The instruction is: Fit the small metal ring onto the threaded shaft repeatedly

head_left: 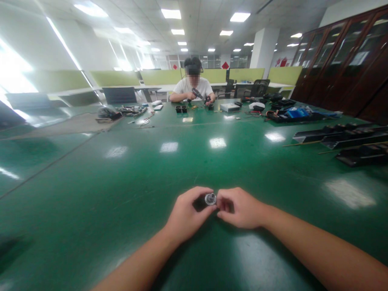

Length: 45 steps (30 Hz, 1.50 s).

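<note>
Above the near part of the green tabletop, my left hand curls around a small round part. The part looks silvery grey, with a stub in its middle facing up, and thumb and fingers grip it at the sides. Its lower portion is hidden, and its exact kind is unclear. Close against its right side is my right hand, fingers bent and pinched together. Whether a tiny piece sits between those fingertips does not show.
Across the table a person holds a power drill beside black parts. Long black metal channels lie at the right. Farther back are a blue bundle and a grey box; loose cables and parts lie back left.
</note>
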Tool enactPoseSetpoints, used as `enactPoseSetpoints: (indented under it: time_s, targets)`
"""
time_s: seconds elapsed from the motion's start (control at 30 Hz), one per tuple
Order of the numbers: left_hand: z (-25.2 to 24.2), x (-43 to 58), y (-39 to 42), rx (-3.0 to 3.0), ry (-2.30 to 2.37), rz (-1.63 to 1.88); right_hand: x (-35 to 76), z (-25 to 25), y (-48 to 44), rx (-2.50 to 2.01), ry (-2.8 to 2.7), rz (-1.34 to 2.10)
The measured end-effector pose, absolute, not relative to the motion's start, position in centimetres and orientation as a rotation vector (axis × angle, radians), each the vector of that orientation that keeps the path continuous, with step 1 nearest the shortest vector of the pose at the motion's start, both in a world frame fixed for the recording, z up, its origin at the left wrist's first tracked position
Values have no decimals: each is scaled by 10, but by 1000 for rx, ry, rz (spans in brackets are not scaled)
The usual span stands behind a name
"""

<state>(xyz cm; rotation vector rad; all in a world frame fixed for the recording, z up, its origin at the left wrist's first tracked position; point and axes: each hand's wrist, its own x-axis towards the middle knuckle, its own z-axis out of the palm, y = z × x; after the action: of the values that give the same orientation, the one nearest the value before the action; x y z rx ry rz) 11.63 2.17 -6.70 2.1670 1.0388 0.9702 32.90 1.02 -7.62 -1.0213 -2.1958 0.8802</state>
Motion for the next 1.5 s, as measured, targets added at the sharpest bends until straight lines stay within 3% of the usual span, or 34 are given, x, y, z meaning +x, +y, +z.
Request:
enactPoseSetpoints:
  time_s: [1.5]
  targets:
    - [-70,111,27,2125,979,929,328,-77,10,-1028,-2124,938]
